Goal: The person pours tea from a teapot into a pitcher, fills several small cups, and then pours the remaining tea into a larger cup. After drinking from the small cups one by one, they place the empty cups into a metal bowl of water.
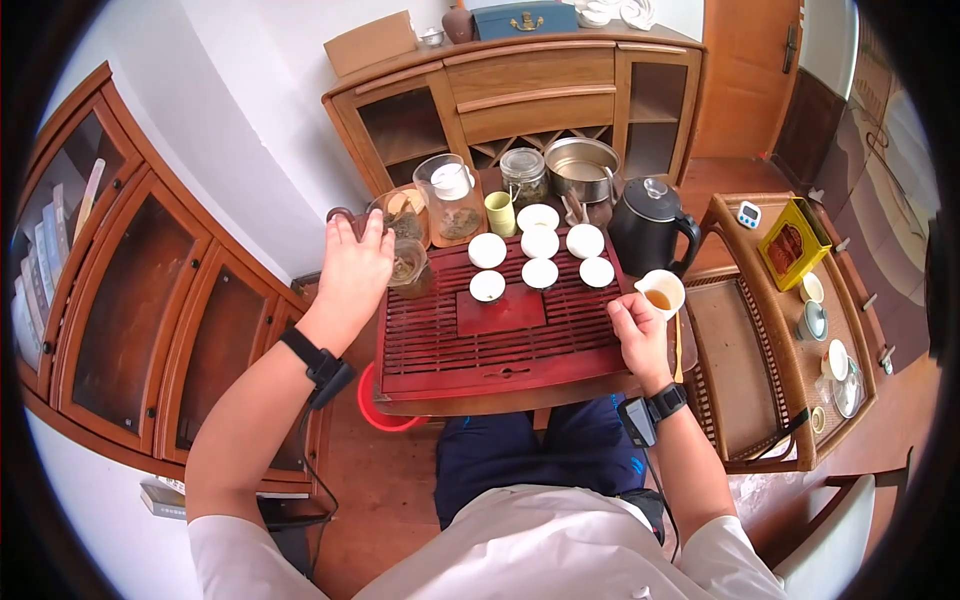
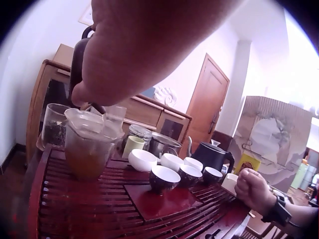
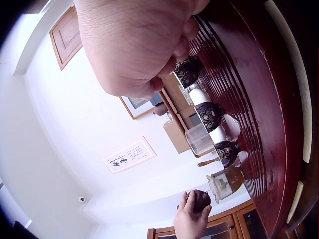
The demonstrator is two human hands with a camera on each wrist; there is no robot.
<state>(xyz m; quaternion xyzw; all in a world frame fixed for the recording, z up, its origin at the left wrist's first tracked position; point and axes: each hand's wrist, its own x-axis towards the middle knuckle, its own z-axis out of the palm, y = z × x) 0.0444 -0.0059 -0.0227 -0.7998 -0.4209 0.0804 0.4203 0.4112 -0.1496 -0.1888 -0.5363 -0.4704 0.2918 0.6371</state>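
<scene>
In my left hand (image 1: 352, 262) I hold a dark brown clay teapot (image 3: 201, 200), tilted, with its spout over the mouth of a glass pitcher (image 2: 85, 159). Amber liquid fills the lower part of that pitcher, which stands on the left end of a red slatted tea tray (image 1: 440, 362). Most of the teapot is hidden behind the hand in the head view. My right hand (image 1: 642, 330) grips a small white spouted pitcher (image 1: 672, 304) with some amber tea in it, at the tray's right edge. Several cups (image 2: 164, 178), white inside and dark-patterned outside, stand mid-tray between my hands.
Behind the tray are a clear canister (image 1: 442, 185), a green cup (image 1: 500, 214), a lidded glass jar (image 1: 525, 178) and a steel pot (image 1: 582, 165). A black kettle (image 1: 648, 222) stands at the back right. A wicker cart (image 1: 722, 235) is on the right, a red basin (image 1: 384, 416) below.
</scene>
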